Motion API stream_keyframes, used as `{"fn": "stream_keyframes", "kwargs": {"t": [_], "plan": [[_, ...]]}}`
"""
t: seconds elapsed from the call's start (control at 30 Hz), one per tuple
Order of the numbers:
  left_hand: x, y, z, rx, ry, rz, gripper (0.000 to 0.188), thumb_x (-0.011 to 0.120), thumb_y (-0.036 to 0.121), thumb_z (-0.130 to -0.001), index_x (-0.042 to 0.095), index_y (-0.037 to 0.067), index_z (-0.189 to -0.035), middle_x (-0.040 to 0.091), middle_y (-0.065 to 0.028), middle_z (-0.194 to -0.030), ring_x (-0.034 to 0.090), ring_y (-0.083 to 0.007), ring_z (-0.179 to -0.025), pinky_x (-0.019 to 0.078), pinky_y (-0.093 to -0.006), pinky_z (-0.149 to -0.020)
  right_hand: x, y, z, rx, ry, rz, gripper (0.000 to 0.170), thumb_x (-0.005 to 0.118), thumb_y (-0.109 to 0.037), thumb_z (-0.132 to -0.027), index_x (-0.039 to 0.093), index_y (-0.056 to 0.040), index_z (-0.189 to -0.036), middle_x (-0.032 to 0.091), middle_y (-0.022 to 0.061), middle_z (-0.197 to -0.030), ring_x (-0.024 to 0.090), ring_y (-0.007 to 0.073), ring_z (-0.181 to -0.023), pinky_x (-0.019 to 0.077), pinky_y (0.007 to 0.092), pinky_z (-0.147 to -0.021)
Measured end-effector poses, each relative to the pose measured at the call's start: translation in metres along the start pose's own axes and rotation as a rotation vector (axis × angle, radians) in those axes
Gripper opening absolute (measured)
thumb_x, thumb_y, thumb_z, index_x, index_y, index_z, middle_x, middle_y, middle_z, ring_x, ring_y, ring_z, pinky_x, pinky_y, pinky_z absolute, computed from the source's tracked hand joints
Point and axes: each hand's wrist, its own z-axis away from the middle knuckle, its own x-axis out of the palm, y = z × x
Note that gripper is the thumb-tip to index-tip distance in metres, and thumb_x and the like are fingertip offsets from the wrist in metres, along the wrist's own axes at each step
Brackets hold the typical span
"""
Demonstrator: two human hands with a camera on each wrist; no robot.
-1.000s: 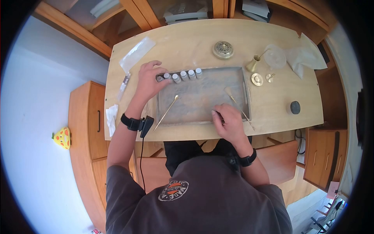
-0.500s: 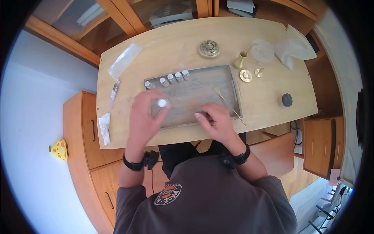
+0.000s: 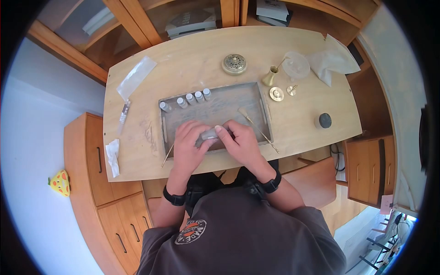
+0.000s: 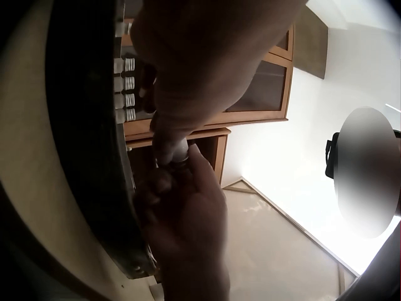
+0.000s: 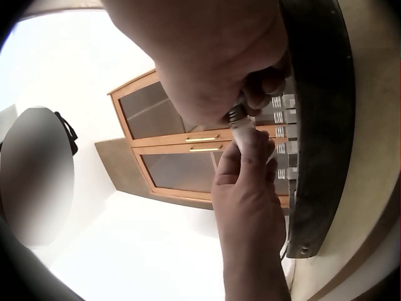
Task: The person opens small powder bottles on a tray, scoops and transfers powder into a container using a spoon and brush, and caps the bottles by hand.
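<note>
Over the near part of a grey wooden tray [image 3: 220, 87], both hands meet at a small clear vial [image 5: 243, 137] with a ridged silvery cap [image 5: 235, 115]. The left hand [image 3: 189, 143] grips the vial's body between thumb and fingers. At the cap end, the right hand [image 3: 241, 141] pinches with thumb and curled fingers, which partly cover the cap. Several similar capped vials [image 3: 182, 102] stand along the tray's far left edge. A gold-handled brush [image 3: 259, 130] lies across the tray's right side, and a thin gold stick [image 3: 167, 156] leans over its near left edge.
Behind the tray sits a round brass burner with a pierced lid [image 3: 234, 64]. To the right are a brass vase [image 3: 270, 76], a brass disc [image 3: 276, 94], a plastic bowl [image 3: 295, 66] and a dark-lidded jar [image 3: 324, 120]. A tissue [image 3: 112, 157] lies far left.
The left hand has lifted a vial from the row and brought it toward the person, to the right hand. The right hand's fingers have moved onto its cap. The head view has shifted slightly.
</note>
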Motion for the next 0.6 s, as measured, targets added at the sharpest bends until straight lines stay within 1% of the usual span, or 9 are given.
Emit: {"fn": "stream_keyframes", "kwargs": {"t": [0.17, 0.23, 0.27, 0.33, 0.43, 0.47, 0.53, 0.57, 0.6], "plan": [[-0.003, -0.005, 0.003, -0.024, -0.049, -0.008, 0.03, 0.078, 0.012, -0.069, 0.067, 0.006, -0.097, 0.067, -0.0086, -0.096, 0.059, -0.0296, -0.097, 0.0423, -0.0398, -0.088, 0.005, 0.008, -0.001, -0.008, -0.034, 0.08, 0.029, 0.061, -0.025, -0.094, 0.06, 0.0009, -0.08, 0.054, 0.0171, -0.061, 0.054, 0.0355, -0.054, 0.0428, 0.04, -0.051], [-0.003, -0.008, 0.005, -0.031, -0.052, 0.001, 0.029, 0.077, 0.014, -0.072, 0.068, 0.006, -0.098, 0.067, -0.0087, -0.095, 0.059, -0.0296, -0.096, 0.0419, -0.0393, -0.088, 0.008, 0.013, -0.002, -0.143, -0.037, 0.108, 0.021, 0.061, -0.02, -0.092, 0.06, 0.0001, -0.086, 0.056, 0.0178, -0.069, 0.056, 0.0374, -0.064, 0.0448, 0.0421, -0.058], [-0.003, -0.007, 0.005, -0.034, -0.051, 0.004, 0.029, 0.077, 0.014, -0.072, 0.068, 0.006, -0.098, 0.067, -0.0087, -0.095, 0.059, -0.0296, -0.096, 0.0419, -0.0393, -0.088, 0.007, 0.014, -0.002, -0.141, -0.04, 0.111, 0.021, 0.061, -0.02, -0.092, 0.06, 0.0001, -0.086, 0.056, 0.0178, -0.069, 0.056, 0.0374, -0.064, 0.0448, 0.0421, -0.058], [-0.004, -0.006, 0.006, -0.075, -0.054, 0.042, 0.027, 0.074, 0.011, -0.074, 0.067, 0.002, -0.098, 0.066, -0.0132, -0.092, 0.058, -0.0338, -0.091, 0.0443, -0.0396, -0.087, 0.007, 0.014, -0.004, -0.242, -0.045, 0.109, 0.017, 0.061, -0.017, -0.091, 0.058, -0.0003, -0.092, 0.057, 0.0187, -0.078, 0.056, 0.0384, -0.073, 0.0455, 0.0426, -0.065], [-0.001, -0.017, 0.011, -0.092, -0.052, 0.049, 0.027, 0.074, 0.017, -0.076, 0.068, 0.005, -0.1, 0.067, -0.0095, -0.095, 0.058, -0.0298, -0.094, 0.0414, -0.0388, -0.088, 0.005, 0.01, -0.008, -0.339, -0.052, 0.027, 0.018, 0.063, -0.016, -0.089, 0.057, 0.0006, -0.095, 0.057, 0.019, -0.083, 0.056, 0.0385, -0.076, 0.0459, 0.0417, -0.067], [-0.001, -0.017, 0.011, -0.095, -0.053, 0.05, 0.027, 0.074, 0.017, -0.076, 0.068, 0.005, -0.1, 0.067, -0.0095, -0.095, 0.058, -0.0298, -0.094, 0.0414, -0.0388, -0.088, 0.005, 0.006, -0.007, -0.336, -0.053, 0.027, 0.018, 0.063, -0.016, -0.089, 0.057, 0.0006, -0.095, 0.057, 0.019, -0.083, 0.056, 0.0385, -0.076, 0.0459, 0.0417, -0.067], [-0.002, -0.015, 0.01, -0.106, -0.061, 0.054, 0.027, 0.074, 0.018, -0.077, 0.068, 0.005, -0.1, 0.066, -0.0098, -0.094, 0.058, -0.0301, -0.093, 0.0413, -0.0392, -0.087, 0.005, -0.002, -0.004, -0.152, 0.003, -0.093, 0.018, 0.065, -0.012, -0.086, 0.058, 0.0009, -0.096, 0.057, 0.0179, -0.084, 0.056, 0.0375, -0.076, 0.0461, 0.0406, -0.067], [-0.003, -0.014, 0.009, -0.107, -0.063, 0.054, 0.027, 0.074, 0.018, -0.077, 0.068, 0.005, -0.1, 0.066, -0.0098, -0.094, 0.058, -0.0301, -0.093, 0.0413, -0.0392, -0.087, 0.003, -0.002, -0.005, -0.15, 0.003, -0.093, 0.018, 0.065, -0.012, -0.086, 0.058, 0.0009, -0.096, 0.057, 0.0179, -0.084, 0.056, 0.0375, -0.076, 0.0461, 0.0406, -0.067], [-0.004, -0.012, 0.007, -0.095, -0.079, 0.042, 0.027, 0.074, 0.018, -0.078, 0.067, 0.005, -0.1, 0.066, -0.0099, -0.094, 0.058, -0.0303, -0.092, 0.0413, -0.0393, -0.087, -0.002, -0.001, -0.007, -0.033, -0.106, -0.021, 0.019, 0.066, -0.011, -0.085, 0.058, 0.0008, -0.097, 0.058, 0.0176, -0.086, 0.056, 0.0368, -0.078, 0.0462, 0.0399, -0.068]]}}
